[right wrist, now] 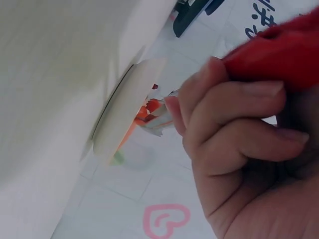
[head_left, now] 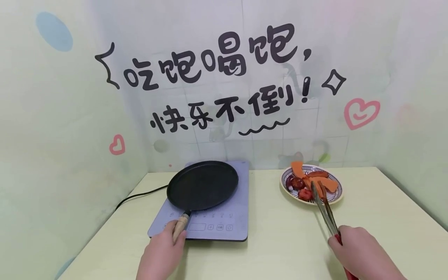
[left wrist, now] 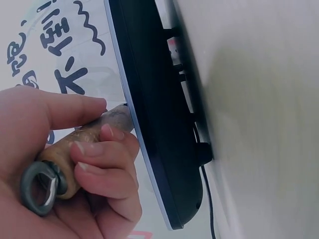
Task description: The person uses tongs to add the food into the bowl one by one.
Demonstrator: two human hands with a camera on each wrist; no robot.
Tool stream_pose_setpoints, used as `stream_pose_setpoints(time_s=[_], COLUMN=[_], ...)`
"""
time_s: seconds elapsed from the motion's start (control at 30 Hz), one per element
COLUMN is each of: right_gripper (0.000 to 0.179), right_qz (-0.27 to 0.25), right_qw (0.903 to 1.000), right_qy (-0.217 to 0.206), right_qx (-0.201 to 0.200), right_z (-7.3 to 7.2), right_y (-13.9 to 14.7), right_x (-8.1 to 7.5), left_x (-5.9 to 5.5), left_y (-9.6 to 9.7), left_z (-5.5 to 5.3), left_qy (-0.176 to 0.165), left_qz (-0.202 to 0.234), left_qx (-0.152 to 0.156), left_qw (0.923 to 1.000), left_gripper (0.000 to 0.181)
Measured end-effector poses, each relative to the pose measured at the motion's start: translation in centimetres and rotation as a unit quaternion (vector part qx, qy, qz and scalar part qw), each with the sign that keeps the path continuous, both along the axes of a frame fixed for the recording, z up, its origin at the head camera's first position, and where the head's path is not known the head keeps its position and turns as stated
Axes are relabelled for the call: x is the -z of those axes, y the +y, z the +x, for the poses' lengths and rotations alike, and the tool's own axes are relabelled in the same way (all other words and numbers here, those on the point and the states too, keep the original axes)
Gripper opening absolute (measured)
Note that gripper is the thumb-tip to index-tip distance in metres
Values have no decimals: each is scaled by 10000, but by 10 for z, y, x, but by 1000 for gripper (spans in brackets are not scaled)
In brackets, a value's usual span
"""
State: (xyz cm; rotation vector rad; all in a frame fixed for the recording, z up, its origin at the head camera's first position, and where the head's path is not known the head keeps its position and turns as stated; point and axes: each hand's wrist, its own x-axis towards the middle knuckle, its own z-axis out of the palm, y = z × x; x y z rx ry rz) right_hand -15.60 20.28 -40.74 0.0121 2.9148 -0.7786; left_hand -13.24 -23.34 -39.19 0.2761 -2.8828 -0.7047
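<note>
My left hand (head_left: pixel 161 249) grips the wooden handle of a flat black frying pan (head_left: pixel 203 184), fingers curled round it; the handle's metal hanging ring (left wrist: pixel 37 189) shows in the left wrist view. The pan rests on an induction cooker (head_left: pixel 241 210). In my right hand (head_left: pixel 364 249) I hold metal tongs (head_left: pixel 325 214) with red grips (right wrist: pixel 279 55). Their tips reach into the food on a patterned plate (head_left: pixel 287 194), right at an orange slice (head_left: pixel 323 183). Dark reddish round pieces (head_left: pixel 298 183) and red chunks (head_left: pixel 305 194) lie beside it.
A black power cord (head_left: pixel 140 193) runs left from the cooker. Cooker and plate both stand on a pale yellow table (head_left: pixel 269 241), near the back wall (head_left: pixel 224 147), which carries large black lettering. Side walls rise at left and right.
</note>
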Motion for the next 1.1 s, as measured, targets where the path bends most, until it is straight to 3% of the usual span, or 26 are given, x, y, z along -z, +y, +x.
stream_pose_setpoints(time_s=[0.3,0.6,1.1], right_gripper=[26,25,27], right_qz=[-236,-422,-283], right_qw=[9995,9990,9990], right_qy=[206,93,305], right_qx=[68,140,169], right_z=[4,5,4], right_y=[-2,0,-1], right_x=[-4,-4,-5], left_x=[3,3,4], left_y=[0,0,-2], left_z=[-1,-1,-2], left_qy=[39,105,34], left_qz=[168,194,222], left_qx=[39,87,63], left_qw=[9998,9997,9997], left_gripper=[48,47,49])
